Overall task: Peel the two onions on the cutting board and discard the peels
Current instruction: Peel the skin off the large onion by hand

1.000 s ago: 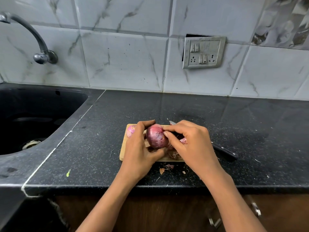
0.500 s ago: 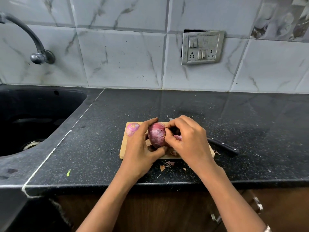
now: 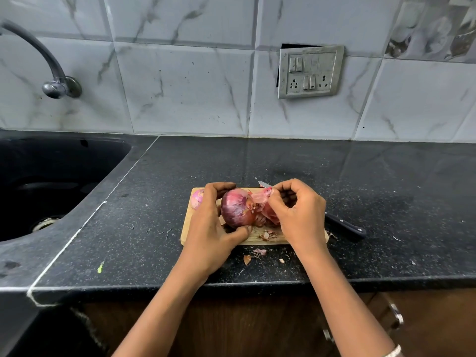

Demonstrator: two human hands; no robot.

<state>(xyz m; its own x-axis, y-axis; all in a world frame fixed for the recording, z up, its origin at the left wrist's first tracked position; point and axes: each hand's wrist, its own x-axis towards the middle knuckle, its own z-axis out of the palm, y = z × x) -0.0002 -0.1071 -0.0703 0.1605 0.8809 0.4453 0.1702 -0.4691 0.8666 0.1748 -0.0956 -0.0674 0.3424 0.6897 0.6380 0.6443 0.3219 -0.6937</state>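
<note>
My left hand grips a red onion just above the wooden cutting board. To the onion's right, my right hand pinches a strip of pink peel that is pulled partly away from the onion. A second, paler onion lies on the board's far left corner, half hidden behind my left hand. Loose peel bits lie on the board under the onion.
A black-handled knife lies on the black counter to the right of the board, its tip behind my right hand. Peel scraps lie on the counter before the board. A black sink and a tap are at the left.
My right hand has pulled a strip of peel off the onion, up and to the right. My left hand keeps hold of the onion.
</note>
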